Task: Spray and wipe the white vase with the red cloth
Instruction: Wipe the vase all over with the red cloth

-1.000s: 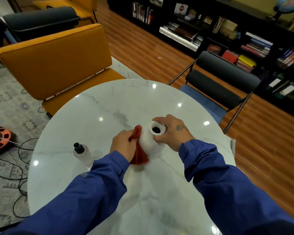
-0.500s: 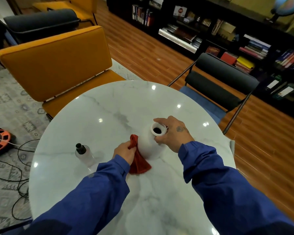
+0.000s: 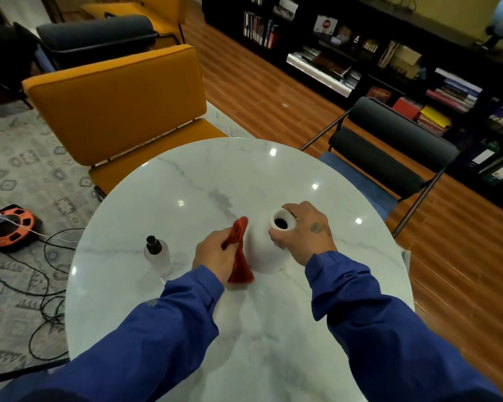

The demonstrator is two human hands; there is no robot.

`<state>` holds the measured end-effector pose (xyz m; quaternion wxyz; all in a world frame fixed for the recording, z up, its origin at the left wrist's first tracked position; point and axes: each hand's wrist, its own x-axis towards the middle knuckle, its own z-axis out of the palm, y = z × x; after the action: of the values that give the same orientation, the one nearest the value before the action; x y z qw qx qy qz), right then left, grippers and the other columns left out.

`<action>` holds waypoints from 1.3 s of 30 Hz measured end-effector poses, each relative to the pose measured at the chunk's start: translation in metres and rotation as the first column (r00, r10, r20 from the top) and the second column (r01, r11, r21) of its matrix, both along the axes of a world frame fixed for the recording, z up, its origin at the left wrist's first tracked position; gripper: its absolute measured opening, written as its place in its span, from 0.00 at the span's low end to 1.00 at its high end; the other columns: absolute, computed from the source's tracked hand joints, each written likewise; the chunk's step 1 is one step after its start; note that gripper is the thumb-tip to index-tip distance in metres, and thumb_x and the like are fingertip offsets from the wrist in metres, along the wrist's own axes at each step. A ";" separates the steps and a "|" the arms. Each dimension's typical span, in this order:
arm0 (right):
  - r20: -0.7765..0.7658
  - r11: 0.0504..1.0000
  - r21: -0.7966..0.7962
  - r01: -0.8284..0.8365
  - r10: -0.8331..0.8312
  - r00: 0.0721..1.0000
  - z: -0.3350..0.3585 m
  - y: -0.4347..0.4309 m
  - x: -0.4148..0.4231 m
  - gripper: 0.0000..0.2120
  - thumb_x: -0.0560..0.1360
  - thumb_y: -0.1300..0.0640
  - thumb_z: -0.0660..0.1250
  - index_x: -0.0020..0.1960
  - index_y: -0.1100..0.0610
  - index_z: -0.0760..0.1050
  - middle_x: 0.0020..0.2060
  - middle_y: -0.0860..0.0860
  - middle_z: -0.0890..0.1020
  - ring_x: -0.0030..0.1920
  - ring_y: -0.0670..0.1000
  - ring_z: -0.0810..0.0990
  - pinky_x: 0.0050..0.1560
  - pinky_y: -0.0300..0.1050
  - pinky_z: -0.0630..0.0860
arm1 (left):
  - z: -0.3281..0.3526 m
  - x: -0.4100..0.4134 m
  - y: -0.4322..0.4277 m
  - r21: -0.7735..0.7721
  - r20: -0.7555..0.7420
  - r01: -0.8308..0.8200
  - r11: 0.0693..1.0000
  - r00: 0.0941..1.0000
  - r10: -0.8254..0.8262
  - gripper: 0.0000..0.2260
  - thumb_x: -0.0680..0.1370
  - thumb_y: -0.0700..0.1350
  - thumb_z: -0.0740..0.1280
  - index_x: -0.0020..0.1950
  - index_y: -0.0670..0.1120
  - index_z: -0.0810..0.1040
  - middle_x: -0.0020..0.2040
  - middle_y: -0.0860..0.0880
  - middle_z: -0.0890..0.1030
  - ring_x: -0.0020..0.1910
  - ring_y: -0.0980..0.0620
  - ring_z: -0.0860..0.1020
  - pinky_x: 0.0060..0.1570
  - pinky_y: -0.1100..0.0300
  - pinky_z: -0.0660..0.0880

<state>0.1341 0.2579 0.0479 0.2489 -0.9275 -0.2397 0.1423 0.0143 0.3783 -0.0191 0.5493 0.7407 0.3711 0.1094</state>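
The white vase point(image 3: 263, 250) stands upright near the middle of the round marble table point(image 3: 204, 181), its dark mouth facing up. My right hand point(image 3: 305, 232) grips the vase at its neck and rim. My left hand point(image 3: 212, 253) holds the red cloth point(image 3: 238, 256) bunched against the vase's left side, and the cloth's lower end hangs down to the tabletop. A clear spray bottle point(image 3: 159, 255) with a black cap stands on the table just left of my left hand.
A yellow chair point(image 3: 119, 103) is at the table's far left edge and a black chair point(image 3: 389, 158) at its far right. An orange cable reel point(image 3: 8, 224) and loose black cables lie on the rug to the left. Dark bookshelves line the back wall.
My left hand slid the red cloth down the vase's left side and back up a little. My right hand kept its hold on the vase's neck. The bottle stayed put.
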 end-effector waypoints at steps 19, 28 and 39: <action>-0.192 0.990 0.136 -0.036 0.062 0.979 0.010 -0.034 -0.003 0.29 0.70 0.64 0.70 0.66 0.43 0.75 0.57 0.41 0.77 0.51 0.44 0.75 0.52 0.34 0.73 | -0.008 0.014 -0.011 0.026 0.016 0.091 0.996 0.996 -0.091 0.10 0.78 0.51 0.65 0.56 0.51 0.82 0.51 0.53 0.82 0.51 0.53 0.79 0.51 0.67 0.70; -0.243 0.983 0.182 -0.006 0.050 0.969 0.006 -0.036 0.002 0.29 0.70 0.62 0.73 0.66 0.42 0.73 0.49 0.42 0.79 0.45 0.42 0.79 0.36 0.25 0.73 | 0.014 0.027 -0.024 0.179 0.135 0.106 0.978 0.982 -0.131 0.12 0.79 0.54 0.62 0.57 0.54 0.81 0.51 0.56 0.80 0.48 0.57 0.77 0.48 0.75 0.68; -0.174 0.961 0.162 0.226 -0.197 0.965 -0.007 -0.029 -0.013 0.22 0.65 0.45 0.79 0.54 0.52 0.77 0.51 0.47 0.76 0.50 0.50 0.75 0.53 0.47 0.76 | -0.033 0.006 -0.010 -0.059 -0.161 0.119 0.991 0.979 -0.127 0.10 0.77 0.44 0.66 0.56 0.49 0.82 0.46 0.50 0.83 0.50 0.47 0.80 0.48 0.63 0.70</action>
<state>0.1212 0.2290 0.0405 0.3638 -0.9074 -0.1306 0.1647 0.0208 0.3681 -0.0516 0.5406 0.7549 0.3713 0.0049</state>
